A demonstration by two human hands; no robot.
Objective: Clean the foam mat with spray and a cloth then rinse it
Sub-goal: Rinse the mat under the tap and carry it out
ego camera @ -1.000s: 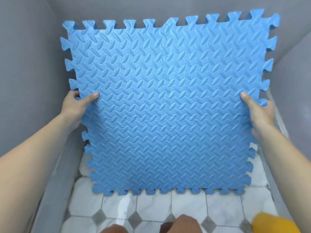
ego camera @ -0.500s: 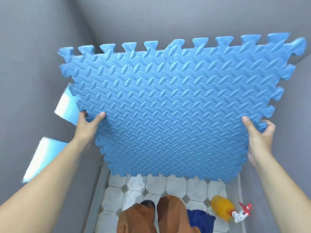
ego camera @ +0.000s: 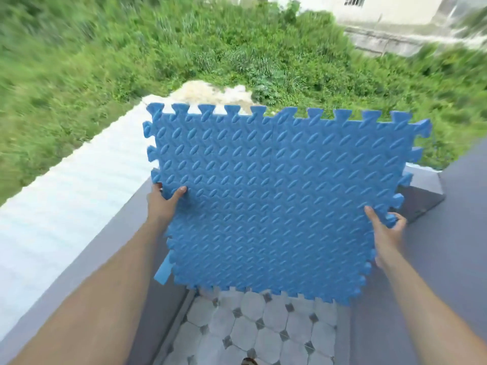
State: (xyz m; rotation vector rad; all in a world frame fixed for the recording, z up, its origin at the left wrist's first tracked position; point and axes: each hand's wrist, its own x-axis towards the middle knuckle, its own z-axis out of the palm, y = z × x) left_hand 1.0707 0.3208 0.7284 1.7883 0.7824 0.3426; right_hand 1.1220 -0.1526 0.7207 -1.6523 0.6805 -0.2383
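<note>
White octagon-tiled floor (ego camera: 253,335) below. Left hand (ego camera: 164,198) and right hand (ego camera: 386,233) grip opposite side edges of blue interlocking foam mat (ego camera: 279,196), held in air above grey wall top (ego camera: 448,241). Beyond: white corrugated roof (ego camera: 66,196), green grass (ego camera: 131,56).

Clearance around the raised foam mat (ego camera: 276,196) in a narrow walled corner.

The mat, gripped at its side edges by the left hand (ego camera: 164,200) and right hand (ego camera: 386,233), spanned nearly the whole gap between the grey wall on the left (ego camera: 110,259) and the grey wall on the right (ego camera: 453,233), leaving little passage at either side. Below its lower edge the tiled floor (ego camera: 253,330) lay open. Above the wall tops, the air over the grass (ego camera: 131,61) was unobstructed.
</note>
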